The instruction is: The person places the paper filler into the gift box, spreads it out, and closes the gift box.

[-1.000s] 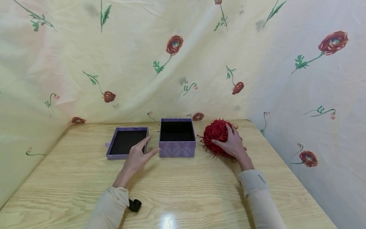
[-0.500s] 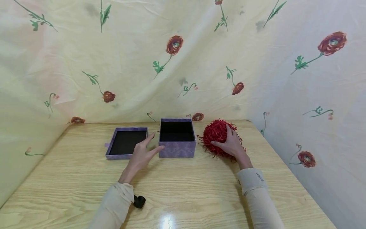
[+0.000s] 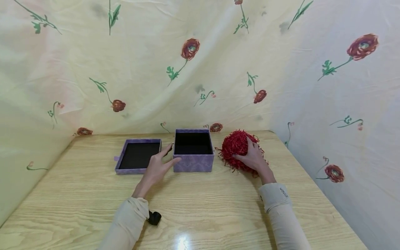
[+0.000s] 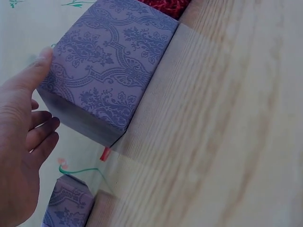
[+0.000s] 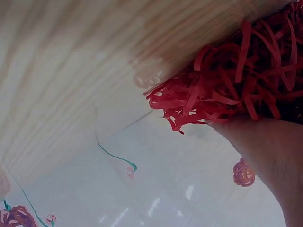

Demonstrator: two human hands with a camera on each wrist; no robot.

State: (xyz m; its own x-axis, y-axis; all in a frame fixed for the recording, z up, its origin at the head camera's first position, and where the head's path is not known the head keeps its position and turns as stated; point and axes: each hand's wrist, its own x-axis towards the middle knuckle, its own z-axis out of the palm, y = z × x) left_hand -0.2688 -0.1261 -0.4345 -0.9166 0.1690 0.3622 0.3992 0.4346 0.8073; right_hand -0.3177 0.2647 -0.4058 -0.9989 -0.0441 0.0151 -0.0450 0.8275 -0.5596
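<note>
An open purple patterned box [image 3: 193, 163] with a black inside stands at the back middle of the table. My left hand [image 3: 157, 169] is at its front left corner, thumb and fingers spread apart. In the left wrist view the thumb [image 4: 43, 60] lies at the box's edge; whether it touches I cannot tell. To the right of the box lies a heap of red shredded paper [image 3: 235, 145]. My right hand [image 3: 252, 157] grips into the heap from the right, thumb and fingers around part of it. The right wrist view shows red strips [image 5: 227, 90] over the hand; its fingertips are hidden.
A shallow purple lid [image 3: 129, 171] with a black inside lies left of the box, partly behind my left hand. A black object [image 3: 154, 218] shows by the left cuff. Floral cloth [image 3: 140, 69] hangs behind and beside the wooden table [image 3: 200, 201].
My left hand has moved right, from in front of the lid to the box's left front corner. The right hand stays on the red paper, its thumb shifted slightly inward.
</note>
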